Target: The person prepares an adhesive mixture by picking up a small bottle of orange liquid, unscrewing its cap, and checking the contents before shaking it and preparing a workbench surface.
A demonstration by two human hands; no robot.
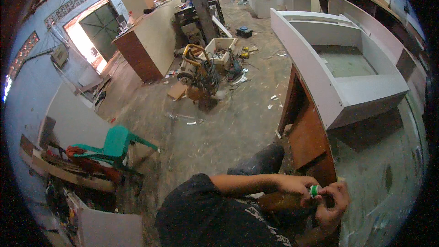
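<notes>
Head view. A white cabinet frame point(366, 90) rests on the counter point(366, 178). Nearer the wearer than this frame, the left hand point(298, 187) grasps a small green-and-white object point(314, 190); the right hand point(334, 205) is curled beside it, its grip impossible to tell. Left of the frame are a yellow-handled machine point(186, 75) and, farther left, a green plastic chair point(116, 142).

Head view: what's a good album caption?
Left hand and right hand meet at a small green-and-white object, near a white frame in a cluttered workshop.
</notes>
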